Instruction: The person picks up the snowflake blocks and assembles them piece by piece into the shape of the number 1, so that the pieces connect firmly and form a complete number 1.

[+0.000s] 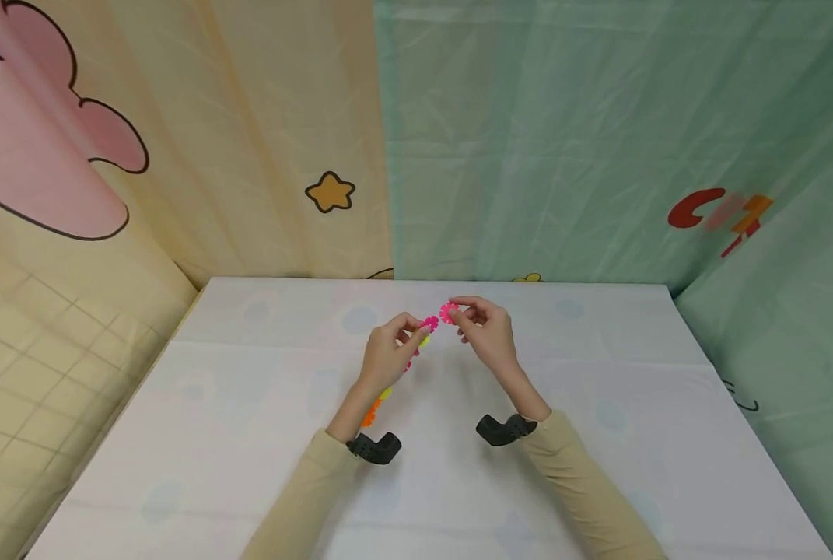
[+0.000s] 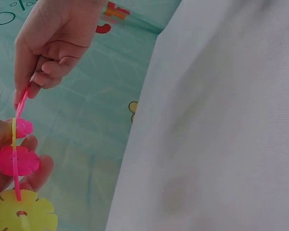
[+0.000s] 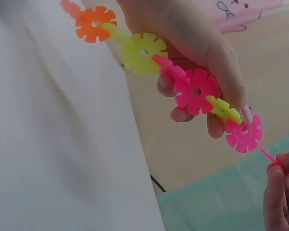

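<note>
My left hand grips the upper end of a chain of interlocked plastic snowflake discs. Pink, yellow and orange discs alternate along it, set crosswise to one another, and the chain hangs down beside the left wrist. At its top end is a pink disc, under my left thumb. My right hand pinches a single pink disc between thumb and fingertips. In the right wrist view that disc appears edge-on, close to the chain's end disc; whether they touch I cannot tell.
Beneath both hands lies a table covered with a white cloth. A green curtain and a beige curtain with cartoon prints hang behind it. Each wrist wears a black camera mount.
</note>
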{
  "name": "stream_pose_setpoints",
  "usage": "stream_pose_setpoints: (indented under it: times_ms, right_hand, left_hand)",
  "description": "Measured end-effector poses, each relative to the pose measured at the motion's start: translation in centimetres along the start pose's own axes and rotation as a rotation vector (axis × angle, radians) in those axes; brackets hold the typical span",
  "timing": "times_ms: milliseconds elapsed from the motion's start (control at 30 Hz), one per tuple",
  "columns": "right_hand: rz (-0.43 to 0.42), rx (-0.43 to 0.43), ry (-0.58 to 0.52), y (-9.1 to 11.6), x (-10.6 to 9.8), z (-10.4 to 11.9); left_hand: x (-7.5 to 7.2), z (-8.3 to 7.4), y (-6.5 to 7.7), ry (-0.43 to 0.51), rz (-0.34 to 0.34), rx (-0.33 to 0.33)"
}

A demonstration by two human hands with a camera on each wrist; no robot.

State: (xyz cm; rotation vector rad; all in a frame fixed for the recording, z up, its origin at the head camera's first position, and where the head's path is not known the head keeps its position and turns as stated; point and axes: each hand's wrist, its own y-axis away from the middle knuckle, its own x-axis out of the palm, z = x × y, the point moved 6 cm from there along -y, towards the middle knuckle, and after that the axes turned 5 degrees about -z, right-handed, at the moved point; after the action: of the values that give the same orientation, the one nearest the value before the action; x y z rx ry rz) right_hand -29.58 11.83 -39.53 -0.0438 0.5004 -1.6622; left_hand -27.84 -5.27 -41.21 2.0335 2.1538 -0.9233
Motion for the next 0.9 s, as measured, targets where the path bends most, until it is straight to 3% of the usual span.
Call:
stream_pose_setpoints:
  times_ms: [167, 400, 667, 900]
  right_hand:
    - [0.013, -0.017, -0.013, 0.1, 0.2, 0.3]
    - [-0.014, 0.005, -0.032, 0.0, -0.1, 0.1]
    - [0.000, 0.028, -0.024, -0.6, -0.9, 0.9]
    - [0.013, 0.030, -0.033, -0.8, -1.7, 1.7]
  left_hand:
    - [0.1, -0.3, 0.0, -0.031, 0.016, 0.023]
    - [0.1, -1.3, -0.3, -0.150, 0.038, 0.077]
    - [0.1, -2.8, -0.9, -0.243, -0.014, 0.159]
    - [0.4, -3.8, -0.9, -0.247, -0.054, 0.196]
